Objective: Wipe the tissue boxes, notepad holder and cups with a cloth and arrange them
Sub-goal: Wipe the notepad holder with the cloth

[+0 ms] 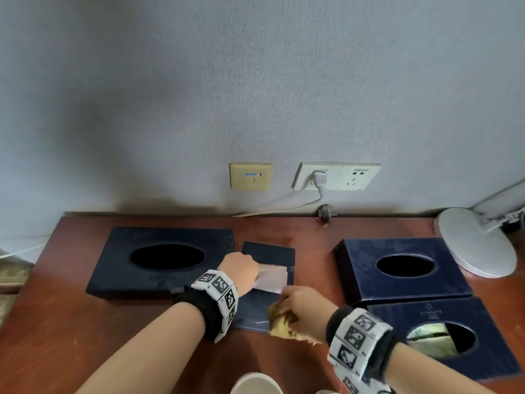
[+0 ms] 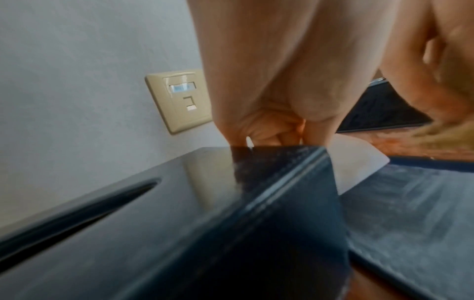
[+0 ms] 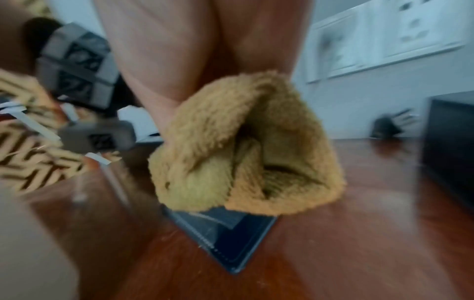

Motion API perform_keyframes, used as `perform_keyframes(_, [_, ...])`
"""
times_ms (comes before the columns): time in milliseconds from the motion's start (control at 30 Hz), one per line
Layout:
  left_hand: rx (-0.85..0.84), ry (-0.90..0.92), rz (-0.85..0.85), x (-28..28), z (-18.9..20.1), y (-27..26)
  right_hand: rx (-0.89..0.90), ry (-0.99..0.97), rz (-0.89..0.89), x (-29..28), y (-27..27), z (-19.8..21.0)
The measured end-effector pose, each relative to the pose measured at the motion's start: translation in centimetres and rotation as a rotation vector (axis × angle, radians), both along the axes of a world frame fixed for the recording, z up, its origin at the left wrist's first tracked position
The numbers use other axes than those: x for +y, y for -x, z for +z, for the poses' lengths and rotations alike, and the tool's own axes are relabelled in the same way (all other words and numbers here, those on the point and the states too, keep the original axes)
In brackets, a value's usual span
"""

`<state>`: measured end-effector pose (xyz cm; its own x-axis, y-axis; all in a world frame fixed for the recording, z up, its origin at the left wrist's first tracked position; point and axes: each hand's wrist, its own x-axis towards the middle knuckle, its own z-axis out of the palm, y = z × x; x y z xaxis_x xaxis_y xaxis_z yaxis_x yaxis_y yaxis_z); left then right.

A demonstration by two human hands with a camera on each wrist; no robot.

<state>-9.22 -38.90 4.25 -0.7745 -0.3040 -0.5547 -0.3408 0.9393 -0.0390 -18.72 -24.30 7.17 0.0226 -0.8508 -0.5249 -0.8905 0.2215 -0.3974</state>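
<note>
A dark blue notepad holder (image 1: pixel 267 253) lies flat at the desk's middle with white paper (image 1: pixel 271 277) on it. My left hand (image 1: pixel 241 268) pinches the paper's left edge, fingers (image 2: pixel 271 130) curled. My right hand (image 1: pixel 301 308) grips a bunched yellow cloth (image 1: pixel 281 319) against the holder's (image 3: pixel 231 243) near right corner. Three dark blue tissue boxes stand around: a large one (image 1: pixel 164 260) on the left, one (image 1: pixel 403 268) at back right and one (image 1: pixel 443 336) at front right. A white cup (image 1: pixel 255 382) shows at the bottom edge.
A white round lamp base (image 1: pixel 477 243) sits at the far right of the brown desk (image 1: pixel 85 322). Wall sockets (image 1: pixel 338 176) with a plugged cable are behind the desk, and a loose dark plug (image 1: pixel 326 210) lies at its back edge. The desk's left edge is near the large box.
</note>
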Motion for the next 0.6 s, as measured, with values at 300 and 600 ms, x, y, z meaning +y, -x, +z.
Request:
perform_keyframes(300, [0.016,0.055,-0.148,-0.4,-1.7,-0.9,0.242,0.106,0.586,-2.2,-3.5,-2.5])
perform_keyframes(600, [-0.006,0.095,-0.194,0.3,-2.0,-1.6,0.195,-0.139,0.307,2.2,1.9,-1.2])
